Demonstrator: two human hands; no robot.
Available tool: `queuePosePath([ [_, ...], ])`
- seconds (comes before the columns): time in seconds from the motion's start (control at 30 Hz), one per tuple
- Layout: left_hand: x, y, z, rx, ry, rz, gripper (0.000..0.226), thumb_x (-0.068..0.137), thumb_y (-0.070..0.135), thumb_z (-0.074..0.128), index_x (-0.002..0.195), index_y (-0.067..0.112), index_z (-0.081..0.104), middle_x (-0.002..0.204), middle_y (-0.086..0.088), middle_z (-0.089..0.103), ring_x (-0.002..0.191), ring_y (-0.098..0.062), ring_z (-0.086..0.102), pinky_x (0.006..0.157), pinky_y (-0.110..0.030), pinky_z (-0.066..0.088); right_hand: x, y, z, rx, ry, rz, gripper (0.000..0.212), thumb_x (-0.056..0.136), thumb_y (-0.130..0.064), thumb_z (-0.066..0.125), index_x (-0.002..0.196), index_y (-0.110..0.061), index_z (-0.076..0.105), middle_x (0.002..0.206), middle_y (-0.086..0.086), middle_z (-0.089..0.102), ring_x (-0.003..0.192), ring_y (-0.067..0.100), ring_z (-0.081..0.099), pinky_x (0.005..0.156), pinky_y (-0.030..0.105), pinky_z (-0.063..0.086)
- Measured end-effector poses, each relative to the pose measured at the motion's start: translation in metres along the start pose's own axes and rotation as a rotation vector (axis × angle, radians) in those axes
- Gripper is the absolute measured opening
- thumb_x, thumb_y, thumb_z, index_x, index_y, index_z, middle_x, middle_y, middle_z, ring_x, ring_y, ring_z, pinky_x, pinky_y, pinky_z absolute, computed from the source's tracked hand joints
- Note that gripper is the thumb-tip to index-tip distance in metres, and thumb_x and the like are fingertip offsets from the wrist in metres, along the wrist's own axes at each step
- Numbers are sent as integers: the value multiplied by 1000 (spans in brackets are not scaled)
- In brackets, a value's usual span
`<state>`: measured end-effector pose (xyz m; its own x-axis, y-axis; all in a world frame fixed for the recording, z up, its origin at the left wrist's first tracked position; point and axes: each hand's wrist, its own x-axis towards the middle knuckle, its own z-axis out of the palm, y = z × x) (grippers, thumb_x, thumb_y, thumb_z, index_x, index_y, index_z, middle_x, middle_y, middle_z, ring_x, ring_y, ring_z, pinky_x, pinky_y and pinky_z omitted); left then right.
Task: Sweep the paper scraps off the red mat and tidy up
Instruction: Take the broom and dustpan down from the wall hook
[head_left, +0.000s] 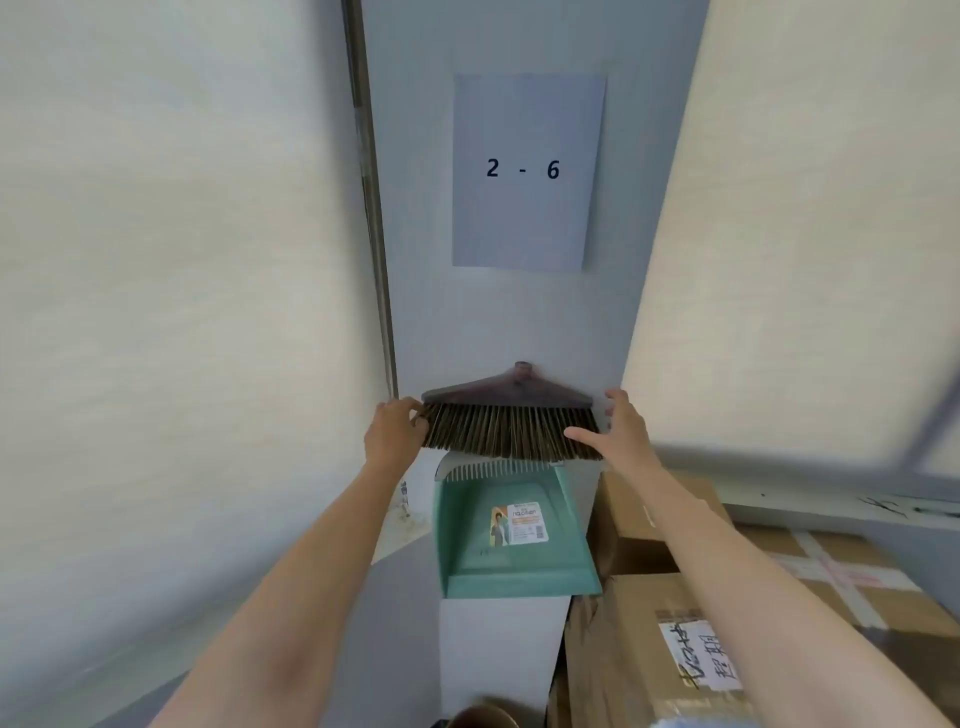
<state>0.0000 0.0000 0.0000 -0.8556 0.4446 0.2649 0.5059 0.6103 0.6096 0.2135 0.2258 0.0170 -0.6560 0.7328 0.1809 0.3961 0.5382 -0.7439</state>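
You face a grey-blue wall (519, 322) set between two pale blinds (182, 260), with one sheet (527, 171) marked "2 - 6" stuck on it. One broom (509, 415) lies against the wall, head up and bristles hanging down. Your left hand (392, 434) grips the left end of the bristles, fingers curled onto them. Your right hand (621, 434) is at the right end, fingers spread and straight, thumb lying across the front of the bristles. Just below the broom, one teal dustpan (511, 566) stands upright against the wall on a white block (498, 649). Three cardboard boxes (639, 654) are stacked close on its right, the nearest with a handwritten label.
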Motion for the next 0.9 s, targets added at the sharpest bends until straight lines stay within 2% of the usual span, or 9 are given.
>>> queuePosePath([
  [0.13, 12, 3, 8, -153, -51, -65, 43, 96, 26, 55, 134, 7, 49, 131, -12, 56, 115, -27, 55, 87, -34, 45, 10, -3, 9, 128, -4, 47, 73, 76, -37, 80, 133, -10, 43, 128, 12, 58, 114, 28, 57, 93, 41, 50],
  [0.23, 20, 4, 16, -281, -90, -98, 44, 96, 27, 57, 132, 4, 47, 129, -12, 58, 113, -27, 57, 87, -35, 49, 17, -5, 17, 157, 29, 40, 54, 83, -32, 75, 124, -8, 51, 112, 3, 59, 100, 17, 54, 82, 29, 44],
  [0.33, 27, 2, 21, -364, -107, -149, 46, 95, 29, 59, 133, 6, 45, 128, -12, 59, 110, -28, 59, 90, -44, 54, 21, -8, 24, 139, 58, 33, 44, 86, -29, 71, 121, -7, 54, 102, -1, 58, 95, 18, 56, 77, 27, 41],
  [0.6, 39, -2, 25, -421, -105, -179, 44, 93, 27, 62, 130, 7, 48, 119, -13, 62, 101, -26, 59, 90, -45, 54, 28, -11, 28, 177, 99, 60, 38, 88, -22, 69, 118, -5, 54, 100, 3, 58, 92, 19, 56, 77, 28, 42],
  [0.8, 39, -12, 23, -414, -46, -158, 37, 89, 30, 67, 120, 12, 55, 106, -1, 65, 102, -24, 62, 96, -45, 49, 28, -16, 25, 192, 104, 45, 40, 88, -21, 69, 120, -3, 53, 103, 3, 57, 95, 19, 54, 78, 26, 37],
  [0.9, 35, -9, 20, -499, -13, -159, 34, 90, 24, 67, 119, 9, 55, 106, -3, 64, 100, -23, 61, 92, -40, 51, 27, -21, 22, 203, 116, 30, 41, 88, -20, 69, 121, -3, 52, 104, 2, 55, 95, 16, 51, 80, 25, 36],
])
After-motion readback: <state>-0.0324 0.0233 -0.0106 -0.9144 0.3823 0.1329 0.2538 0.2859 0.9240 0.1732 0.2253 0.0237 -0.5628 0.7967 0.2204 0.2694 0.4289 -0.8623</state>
